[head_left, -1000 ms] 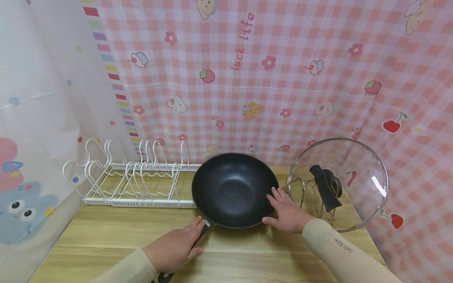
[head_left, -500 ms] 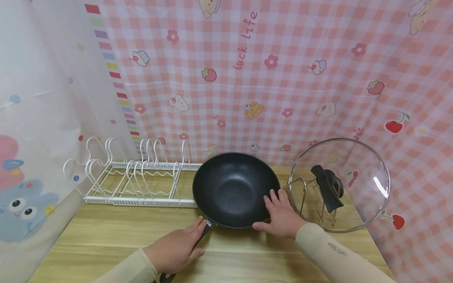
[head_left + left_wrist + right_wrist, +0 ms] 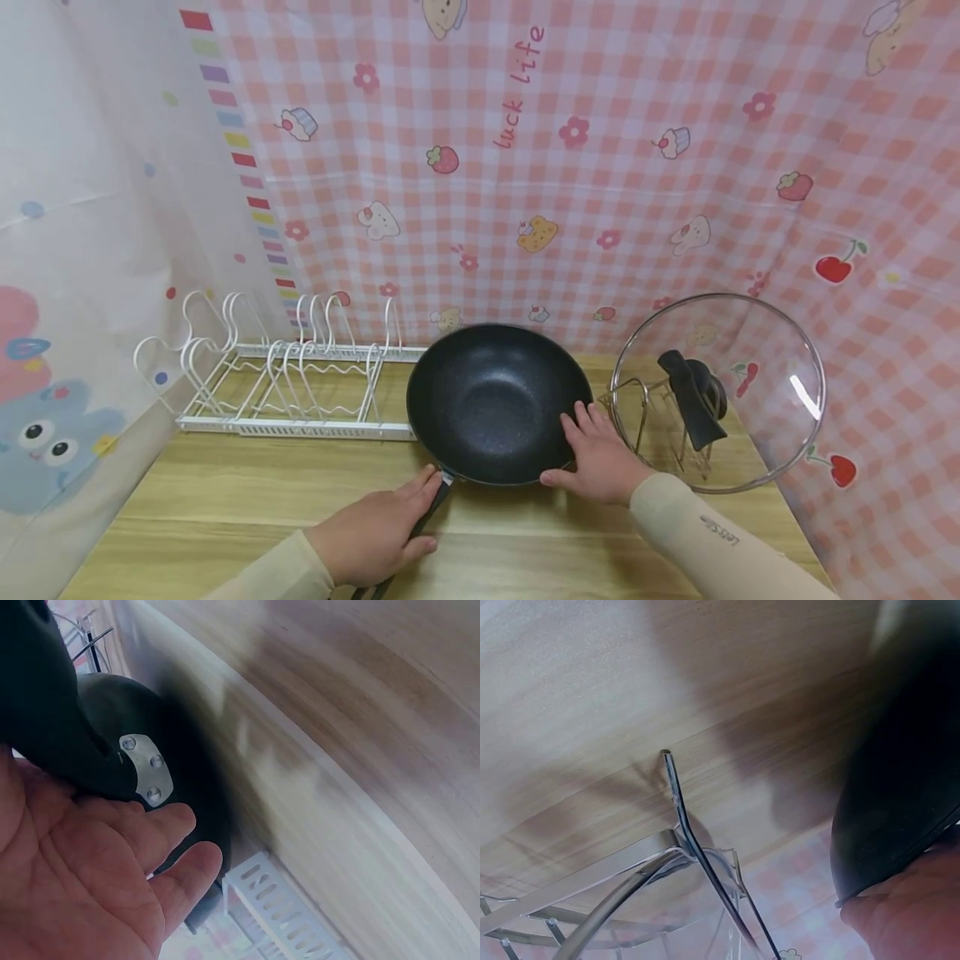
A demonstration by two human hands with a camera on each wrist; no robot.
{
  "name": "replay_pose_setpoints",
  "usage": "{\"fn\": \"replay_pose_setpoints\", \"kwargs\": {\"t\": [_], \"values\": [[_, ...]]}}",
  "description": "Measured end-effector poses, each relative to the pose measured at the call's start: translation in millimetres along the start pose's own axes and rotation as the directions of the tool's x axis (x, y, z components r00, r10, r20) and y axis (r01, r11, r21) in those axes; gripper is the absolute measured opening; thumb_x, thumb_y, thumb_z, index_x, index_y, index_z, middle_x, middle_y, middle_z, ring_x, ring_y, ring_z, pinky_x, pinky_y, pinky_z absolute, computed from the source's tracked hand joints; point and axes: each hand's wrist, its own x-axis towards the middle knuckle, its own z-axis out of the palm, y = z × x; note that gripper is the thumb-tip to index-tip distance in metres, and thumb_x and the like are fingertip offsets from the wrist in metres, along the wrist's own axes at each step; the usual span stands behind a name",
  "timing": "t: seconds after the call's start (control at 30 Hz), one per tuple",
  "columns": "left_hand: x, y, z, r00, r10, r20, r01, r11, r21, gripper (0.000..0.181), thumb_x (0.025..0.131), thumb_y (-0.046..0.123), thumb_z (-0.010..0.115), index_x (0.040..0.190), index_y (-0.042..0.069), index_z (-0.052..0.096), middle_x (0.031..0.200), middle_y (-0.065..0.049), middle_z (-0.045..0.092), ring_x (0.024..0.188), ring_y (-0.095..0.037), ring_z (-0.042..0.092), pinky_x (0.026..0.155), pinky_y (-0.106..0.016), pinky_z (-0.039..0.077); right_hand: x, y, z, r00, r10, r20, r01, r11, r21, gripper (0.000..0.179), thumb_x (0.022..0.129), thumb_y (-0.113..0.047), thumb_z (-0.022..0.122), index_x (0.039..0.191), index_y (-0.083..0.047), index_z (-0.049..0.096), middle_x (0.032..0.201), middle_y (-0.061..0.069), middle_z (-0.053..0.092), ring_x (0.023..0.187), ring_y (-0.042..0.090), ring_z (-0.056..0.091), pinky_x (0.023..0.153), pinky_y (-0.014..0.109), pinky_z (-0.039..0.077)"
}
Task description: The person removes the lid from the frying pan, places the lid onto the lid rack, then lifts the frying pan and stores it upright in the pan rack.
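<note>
A black wok (image 3: 491,400) sits on the wooden table (image 3: 225,492), its handle (image 3: 433,504) pointing toward me. My left hand (image 3: 378,533) rests on the handle, the index finger along one side and the thumb on the other. In the left wrist view the palm (image 3: 82,877) shows with the fingers fairly straight beside the handle (image 3: 45,712) and its riveted plate (image 3: 146,769). My right hand (image 3: 596,454) lies flat against the wok's right rim, thumb low at the front edge. In the right wrist view it (image 3: 919,919) touches the wok's rim (image 3: 907,787).
A white wire dish rack (image 3: 285,375) stands at the back left, touching the wok's left side. A glass lid (image 3: 750,392) with a black knob leans upright in a metal wire stand (image 3: 637,408) right of my right hand. Patterned curtains close off the back and sides.
My left hand has slid a little back along the handle toward me, so more of the handle shows. The right hand has shifted slightly left on the rim. The wok stays put.
</note>
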Motion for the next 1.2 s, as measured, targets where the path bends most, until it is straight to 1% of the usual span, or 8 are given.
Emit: {"fn": "replay_pose_setpoints", "kwargs": {"t": [0.13,0.27,0.33,0.5,0.63,0.73,0.97,1.2], "values": [[0.0,2.0,0.5,1.0,0.016,-0.001,-0.016,1.0,0.0,0.082,0.103,0.05,0.063,0.163,0.002,0.033,0.17,-0.021,0.032,0.145,-0.033,0.053,0.113,-0.053,0.051,-1.8,1,-3,1.0,-0.013,0.0,0.013,1.0,0.019,0.101,0.094,-0.062,0.069,0.161,0.003,0.032,0.172,0.031,0.013,0.162,0.049,0.003,0.131,0.064,0.011],[1.5,5.4,0.6,1.0,0.015,0.018,-0.015,1.0,-0.007,0.083,0.102,0.052,0.062,0.163,0.004,0.033,0.17,-0.02,0.032,0.144,-0.033,0.054,0.113,-0.052,0.051,-2.2,4,-5,1.0,-0.019,-0.008,0.019,1.0,0.023,0.098,0.096,-0.058,0.069,0.161,0.004,0.032,0.172,0.031,0.014,0.162,0.05,0.005,0.131,0.064,0.012],[1.8,7.4,0.0,1.0,0.013,0.029,-0.012,1.0,-0.01,0.083,0.102,0.053,0.062,0.163,0.005,0.033,0.17,-0.02,0.032,0.144,-0.032,0.054,0.113,-0.051,0.051,-2.2,6,-5,1.0,-0.023,-0.014,0.023,0.999,0.024,0.097,0.096,-0.058,0.07,0.161,0.004,0.032,0.172,0.031,0.014,0.161,0.05,0.007,0.131,0.065,0.013],[1.7,11.7,-1.3,0.999,0.026,0.032,-0.025,1.0,-0.014,0.083,0.102,0.054,0.062,0.163,0.004,0.034,0.17,-0.02,0.033,0.142,-0.033,0.056,0.112,-0.049,0.052,-2.8,8,-5,0.999,-0.033,-0.022,0.033,0.999,0.018,0.096,0.096,-0.058,0.069,0.161,0.003,0.034,0.172,0.029,0.017,0.162,0.049,0.01,0.13,0.065,0.013],[2.3,14.0,0.2,0.999,0.039,0.035,-0.038,0.999,-0.015,0.084,0.102,0.056,0.061,0.163,0.005,0.034,0.17,-0.019,0.033,0.141,-0.031,0.057,0.111,-0.048,0.053,-4.7,8,-8,0.999,-0.048,-0.025,0.048,0.998,0.031,0.092,0.097,-0.053,0.07,0.161,0.003,0.034,0.171,0.03,0.018,0.161,0.049,0.012,0.13,0.067,0.012],[3.6,15.2,2.4,0.998,0.055,0.032,-0.055,0.998,-0.01,0.083,0.102,0.057,0.059,0.163,0.005,0.034,0.17,-0.019,0.034,0.14,-0.03,0.058,0.11,-0.047,0.053,-5.4,8,-9,0.998,-0.055,-0.026,0.056,0.998,0.038,0.09,0.099,-0.049,0.07,0.161,0.004,0.032,0.171,0.031,0.018,0.16,0.05,0.013,0.129,0.068,0.012],[6.3,20.1,3.5,0.995,0.096,0.01,-0.096,0.995,-0.002,0.081,0.103,0.055,0.059,0.162,0.005,0.037,0.167,-0.021,0.038,0.132,-0.028,0.064,0.105,-0.042,0.056,-4.7,13,-7,0.999,-0.048,-0.021,0.049,0.998,0.042,0.087,0.101,-0.045,0.068,0.162,0.003,0.03,0.172,0.029,0.017,0.161,0.048,0.012,0.13,0.067,0.011],[9.2,24.0,4.7,0.994,0.11,0.022,-0.11,0.994,0.002,0.079,0.104,0.055,0.057,0.162,0.005,0.037,0.167,-0.021,0.037,0.14,-0.029,0.058,0.109,-0.043,0.054,-6.1,16,-9,0.998,-0.051,-0.025,0.052,0.998,0.046,0.084,0.102,-0.04,0.068,0.163,0.003,0.029,0.172,0.029,0.019,0.161,0.047,0.014,0.13,0.066,0.013]]}}
